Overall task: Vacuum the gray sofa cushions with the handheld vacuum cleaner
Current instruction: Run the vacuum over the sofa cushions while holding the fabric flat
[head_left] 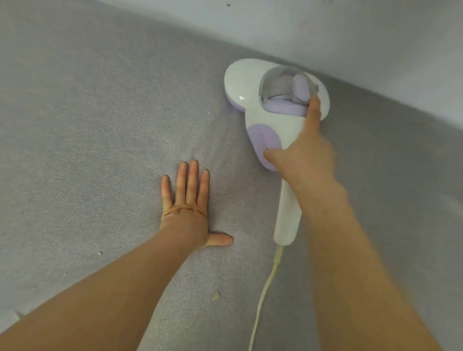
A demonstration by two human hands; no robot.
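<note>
A white and lilac handheld vacuum cleaner (261, 96) lies flat on the gray sofa cushion (93, 130), its head close to the sofa back. My right hand (304, 155) grips the vacuum's body just behind the clear dust cup, index finger stretched forward along it and thumb on the lilac side panel. The white handle sticks out behind my wrist. My left hand (188, 208) presses flat on the cushion to the left of the vacuum, fingers straight and thumb spread.
The sofa back (339, 33) rises along the top right. A pale power cord (261, 305) trails from the handle toward the bottom edge. Small crumbs and a bit of debris (215, 295) lie on the fabric near me.
</note>
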